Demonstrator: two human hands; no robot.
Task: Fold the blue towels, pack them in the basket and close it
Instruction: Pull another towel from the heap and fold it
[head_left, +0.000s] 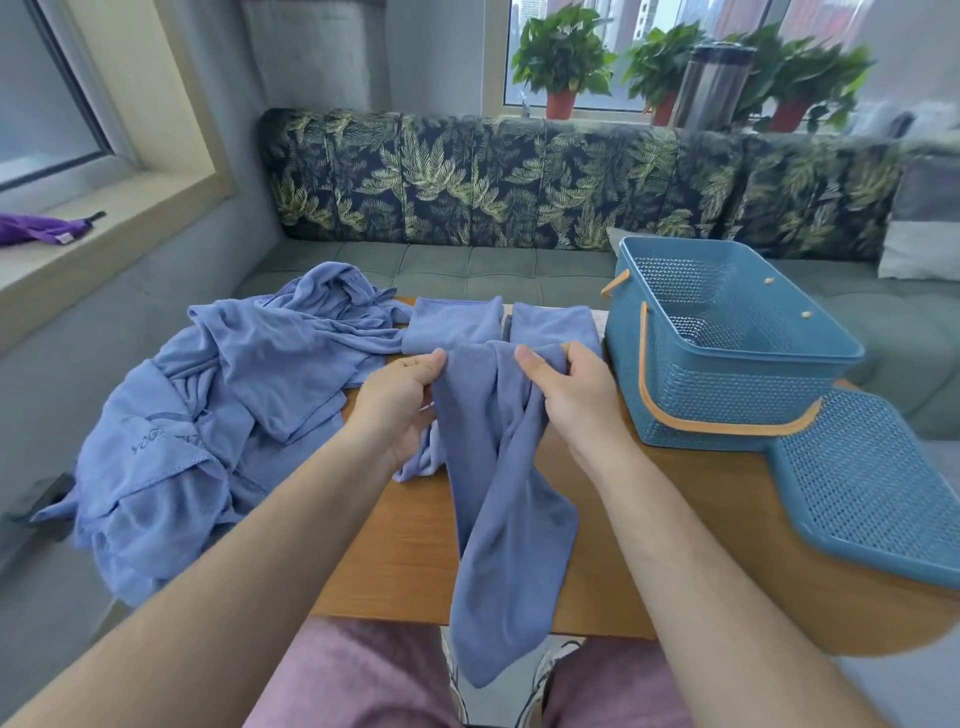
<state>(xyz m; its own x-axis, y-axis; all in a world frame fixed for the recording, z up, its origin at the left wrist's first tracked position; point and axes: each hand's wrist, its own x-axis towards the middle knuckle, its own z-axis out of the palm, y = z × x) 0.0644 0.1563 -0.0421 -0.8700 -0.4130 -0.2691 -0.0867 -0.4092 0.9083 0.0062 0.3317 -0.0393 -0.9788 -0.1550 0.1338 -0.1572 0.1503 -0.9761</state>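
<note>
I hold one blue towel (498, 493) up over the wooden table (410, 551) in the middle of the frame. My left hand (400, 400) pinches its top edge between thumb and curled fingers. My right hand (563, 395), just beside it, grips the same edge, with the thumb on top and the fingers wrapped round the cloth. The towel hangs bunched and twisted between my forearms, and its lower end drops past the near table edge towards the bottom centre of the frame.

Just above my hands in the picture, two folded towels lie side by side on the table: one (452, 325) above my left hand, the other (553, 325) above my right. To the left, a loose heap of unfolded blue towels (208, 415) spreads over the table's left end and spills off it.

On the right of the frame stands the blue basket (727, 384), open, with its orange handle (717, 427) folded down against its near side. I see nothing inside it. Its lid (872, 483) lies flat at the lower right, touching the basket's near corner and overhanging the table edge.
</note>
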